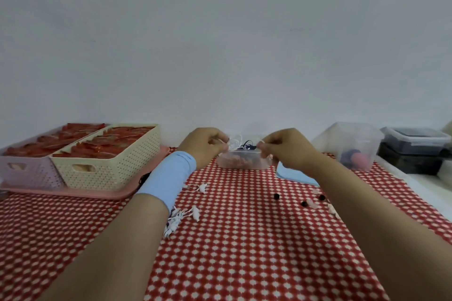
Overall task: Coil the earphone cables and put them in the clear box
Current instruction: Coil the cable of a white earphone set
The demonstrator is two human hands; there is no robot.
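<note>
**A:** Nearest you, loose white earphones (194, 214) lie on the red checked cloth (244, 252) beside your left forearm. A few black and pink earbuds (304, 203) sit by your right one. None of them looks coiled yet.

**B:** Further out, your left grip (203, 146) and right grip (285, 151) each pinch a white cable (233, 144) with curled fingers. You hold it just above the clear box (244, 162), and a black cable (247, 145) seems to lie inside already.

**A:** Here's the risk, I think. If you let go with one grip too soon, the loops spring open. A loose tail could also snag the black cable and drag it out, and the light box may slide on the cloth if you press its rim.

**B:** Mind your left forearm too; it hangs over those loose earphones and could sweep them aside.

**A:** Beyond, the bench carries a cream basket (110, 161) and a lilac basket (24, 171) on a pink tray (73, 193) at left. A clear tub (354, 134) and dark lidded boxes (415, 146) stand at right, all against a plain pale wall (220, 32)
</note>
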